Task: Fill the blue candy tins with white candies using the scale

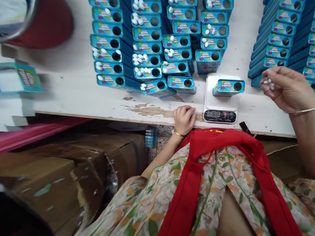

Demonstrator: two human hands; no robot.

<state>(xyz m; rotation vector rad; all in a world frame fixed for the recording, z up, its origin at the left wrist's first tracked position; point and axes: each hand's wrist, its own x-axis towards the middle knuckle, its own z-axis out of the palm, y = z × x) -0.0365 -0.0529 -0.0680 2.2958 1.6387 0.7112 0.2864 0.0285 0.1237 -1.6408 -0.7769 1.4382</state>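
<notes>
Head view, with clock directions taken from the white scale (222, 105): one blue tin (227, 86) stands on its platform, round dark opening upward. Between two and three o'clock, the right hand (280, 81) is raised, fingers curled closed around several small white tablets (269, 84). At eight o'clock, the left hand (184, 119) rests loosely curled at the near edge of the table (96, 105); whether it holds anything, I cannot tell. Rows of similar tins (146, 48) spread from ten to twelve o'clock, many with tablets on their tops. More rows (279, 39) stand between one and two.
</notes>
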